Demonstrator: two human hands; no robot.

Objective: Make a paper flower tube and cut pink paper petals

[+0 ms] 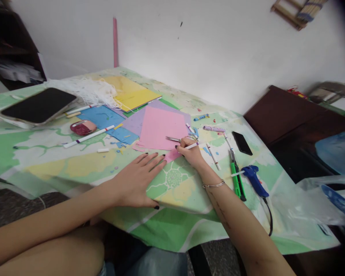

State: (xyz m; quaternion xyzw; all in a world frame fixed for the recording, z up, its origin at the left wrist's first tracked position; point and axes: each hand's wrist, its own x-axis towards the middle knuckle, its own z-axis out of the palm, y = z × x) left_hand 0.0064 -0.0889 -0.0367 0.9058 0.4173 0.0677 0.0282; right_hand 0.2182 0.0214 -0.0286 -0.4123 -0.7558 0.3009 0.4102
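Note:
My right hand [189,150] is closed around a white marker [192,146], its tip end down over a small pink paper strip [172,155]. Flat on the tablecloth, my left hand [140,178] has its fingers spread, with the fingertips by the strip's left end. Just beyond the hands lies a larger pink sheet [163,126] on top of a lilac sheet [135,124]. A pair of scissors [174,138] rests on the pink sheet, its handles partly hidden behind my right hand.
Right of my right arm lie a green box cutter [235,178], a blue glue gun [255,182] with its cord, and a black phone [242,143]. Leftward are a tablet-like device [38,105], white yarn [86,92], a yellow folder [129,92] and blue paper [100,117]. Several markers lie scattered.

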